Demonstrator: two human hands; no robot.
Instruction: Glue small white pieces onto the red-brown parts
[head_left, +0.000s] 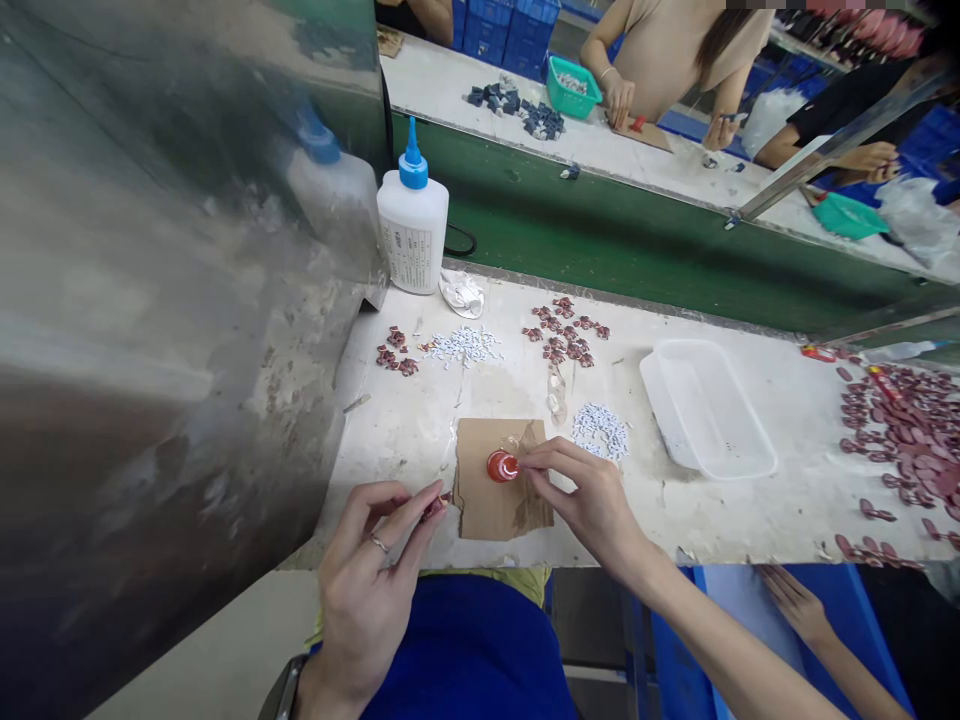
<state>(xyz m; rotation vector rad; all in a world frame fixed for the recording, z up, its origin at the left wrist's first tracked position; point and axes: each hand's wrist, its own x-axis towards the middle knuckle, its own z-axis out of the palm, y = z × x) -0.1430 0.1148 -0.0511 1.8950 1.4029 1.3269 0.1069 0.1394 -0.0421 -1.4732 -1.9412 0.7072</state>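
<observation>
Hazards: Dropping and Tipping

Left hand (371,560) pinches a brown piece (433,508) at the table's (697,520) near edge; a loose grip could drop it. Beyond, a red cap (501,466) sits on cardboard (480,515). Right hand (592,500): fingers narrow beside the cap; any held item cannot be told. A sideways knock could tip the cap. Farther, a bottle (414,240) stands upright.

Glossy container (501,466), matt cardboard (484,512)
</observation>
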